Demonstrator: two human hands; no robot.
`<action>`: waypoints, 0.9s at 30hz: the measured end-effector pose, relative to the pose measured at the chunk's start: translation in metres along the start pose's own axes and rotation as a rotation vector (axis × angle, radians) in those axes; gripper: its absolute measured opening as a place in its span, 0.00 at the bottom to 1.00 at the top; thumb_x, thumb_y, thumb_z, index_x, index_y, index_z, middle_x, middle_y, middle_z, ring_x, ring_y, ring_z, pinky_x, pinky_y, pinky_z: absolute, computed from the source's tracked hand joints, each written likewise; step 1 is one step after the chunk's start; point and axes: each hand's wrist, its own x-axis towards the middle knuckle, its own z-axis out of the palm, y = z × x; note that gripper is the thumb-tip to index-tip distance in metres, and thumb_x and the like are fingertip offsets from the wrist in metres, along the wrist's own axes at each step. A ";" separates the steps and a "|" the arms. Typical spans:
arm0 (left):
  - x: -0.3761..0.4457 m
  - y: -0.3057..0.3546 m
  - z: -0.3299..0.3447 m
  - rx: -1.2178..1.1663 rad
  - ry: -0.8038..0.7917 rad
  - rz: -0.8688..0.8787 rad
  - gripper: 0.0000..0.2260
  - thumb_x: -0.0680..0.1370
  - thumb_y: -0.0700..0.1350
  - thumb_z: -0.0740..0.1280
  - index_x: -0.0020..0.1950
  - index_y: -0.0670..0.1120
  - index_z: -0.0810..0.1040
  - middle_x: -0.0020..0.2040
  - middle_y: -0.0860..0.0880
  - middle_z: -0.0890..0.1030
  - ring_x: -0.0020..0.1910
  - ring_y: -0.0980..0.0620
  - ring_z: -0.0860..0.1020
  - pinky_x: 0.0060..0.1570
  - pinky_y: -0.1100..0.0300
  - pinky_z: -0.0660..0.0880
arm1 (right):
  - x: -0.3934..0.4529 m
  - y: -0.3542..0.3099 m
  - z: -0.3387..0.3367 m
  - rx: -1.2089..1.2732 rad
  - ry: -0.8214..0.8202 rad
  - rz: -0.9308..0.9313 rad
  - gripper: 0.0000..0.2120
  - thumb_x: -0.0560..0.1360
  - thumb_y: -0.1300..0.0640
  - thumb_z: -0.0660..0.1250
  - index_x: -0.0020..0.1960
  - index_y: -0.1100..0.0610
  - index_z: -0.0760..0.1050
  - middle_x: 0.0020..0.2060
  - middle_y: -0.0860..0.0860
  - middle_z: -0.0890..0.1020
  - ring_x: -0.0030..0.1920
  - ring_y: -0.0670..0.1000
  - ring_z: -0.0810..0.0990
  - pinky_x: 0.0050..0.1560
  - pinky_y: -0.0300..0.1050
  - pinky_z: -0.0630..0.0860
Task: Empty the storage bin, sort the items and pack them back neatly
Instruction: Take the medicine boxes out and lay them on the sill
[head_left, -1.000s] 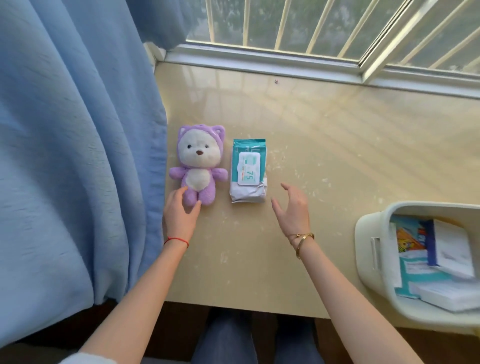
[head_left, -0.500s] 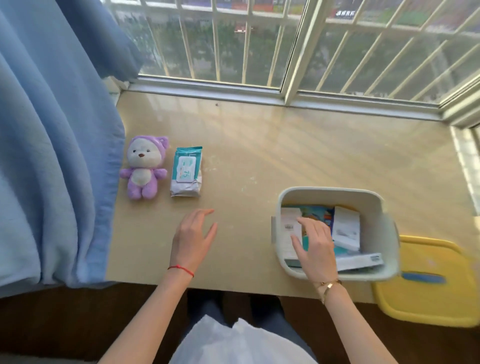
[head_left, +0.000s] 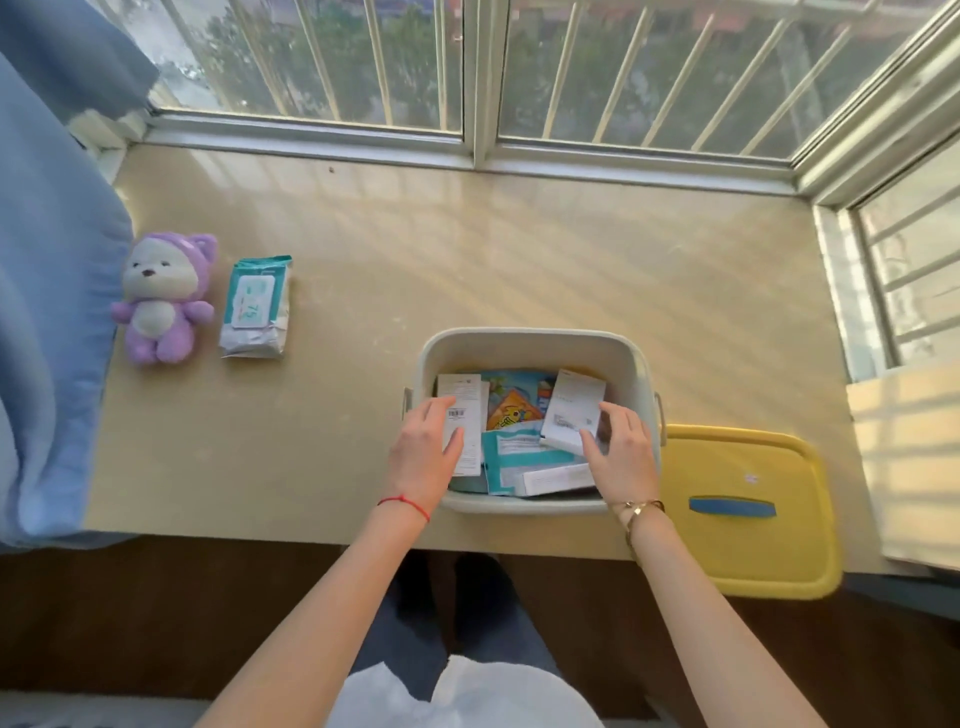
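A pale storage bin (head_left: 535, 338) stands near the front edge of the beige table (head_left: 467, 249). Both my hands are inside it. My left hand (head_left: 423, 457) grips a flat white box with a barcode (head_left: 465, 395) at the bin's left side. On the right side, my right hand (head_left: 623, 457) pinches an upright white box (head_left: 574, 405) between thumb and fingers. Between them lie a colourful packet (head_left: 514, 408), a teal packet (head_left: 519, 457) and a long white box (head_left: 556, 478). A purple plush bear (head_left: 161, 296) and a wipes pack (head_left: 257, 306) lie side by side at the table's left.
The yellow bin lid (head_left: 748, 545) with a blue handle lies just right of the bin, overhanging the front edge. A blue curtain (head_left: 41, 312) hangs along the left side, touching the plush. A barred window (head_left: 467, 78) runs along the back and right.
My view swung right from the plush and wipes to the bin. My right hand went into the bin first, then my left hand followed from the table; each now grips a white box.
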 end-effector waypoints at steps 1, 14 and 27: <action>0.005 0.002 0.010 0.009 -0.024 -0.032 0.18 0.78 0.45 0.64 0.67 0.46 0.70 0.63 0.47 0.75 0.61 0.49 0.74 0.59 0.56 0.74 | 0.007 0.003 0.003 0.002 -0.013 0.022 0.21 0.75 0.56 0.66 0.66 0.60 0.69 0.60 0.56 0.75 0.62 0.56 0.72 0.64 0.48 0.69; 0.035 -0.002 0.101 0.344 -0.130 -0.430 0.30 0.76 0.49 0.66 0.74 0.47 0.56 0.71 0.40 0.62 0.67 0.41 0.65 0.64 0.49 0.69 | 0.065 0.025 0.058 0.023 -0.182 0.289 0.40 0.71 0.47 0.70 0.73 0.63 0.54 0.66 0.62 0.64 0.65 0.63 0.67 0.65 0.52 0.66; 0.042 -0.010 0.097 0.154 -0.085 -0.423 0.38 0.66 0.46 0.77 0.70 0.45 0.63 0.64 0.42 0.70 0.63 0.43 0.67 0.63 0.51 0.67 | 0.063 0.023 0.044 0.129 -0.224 0.322 0.38 0.65 0.51 0.77 0.66 0.63 0.62 0.62 0.60 0.68 0.58 0.61 0.73 0.55 0.49 0.71</action>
